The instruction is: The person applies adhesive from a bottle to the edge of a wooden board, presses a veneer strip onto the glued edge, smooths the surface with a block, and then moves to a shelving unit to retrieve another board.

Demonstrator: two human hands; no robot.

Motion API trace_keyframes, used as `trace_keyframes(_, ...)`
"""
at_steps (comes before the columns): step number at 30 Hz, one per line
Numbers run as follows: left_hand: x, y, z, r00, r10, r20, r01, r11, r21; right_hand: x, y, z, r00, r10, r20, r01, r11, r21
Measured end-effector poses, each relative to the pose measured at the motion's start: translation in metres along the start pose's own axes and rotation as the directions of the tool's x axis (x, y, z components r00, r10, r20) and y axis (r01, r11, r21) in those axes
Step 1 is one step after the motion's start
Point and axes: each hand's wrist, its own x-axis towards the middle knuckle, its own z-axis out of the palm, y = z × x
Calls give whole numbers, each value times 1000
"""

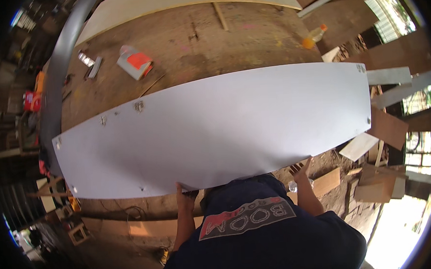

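A large white panel (224,124) spans the view from left to right, its far side over a worn wooden worktable (250,45). Small dark and metallic-looking patches or fittings (139,106) dot its surface near the far edge and corners. My left hand (186,199) grips the near edge left of my body, thumb at the top face and fingers mostly hidden below. Farther right, my right hand (301,170) holds the same edge, its thumb against the rim and its curled fingers partly showing underneath. What lies under the panel is hidden.
On the table are a grey and red container (136,63), a small hand tool (95,67), a thin stick (152,85) and an orange-topped bottle (309,43). A long pale board (184,2) lies along the far side. Board offcuts (377,189) clutter the right.
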Motion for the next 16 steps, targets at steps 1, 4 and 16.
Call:
trace_keyframes(1,-7,3,10,1000,-29,-3,28,996,-79,0,1,11,995,-101,25,97,987,128)
trace_keyframes(4,-34,9,30,996,50,-68,-41,990,133,2,-3,36,916,-397,60,321,815,482)
trace_keyframes(16,-8,17,82,997,72,10,-71,952,298,25,-70,111,729,-592,344,375,766,522)
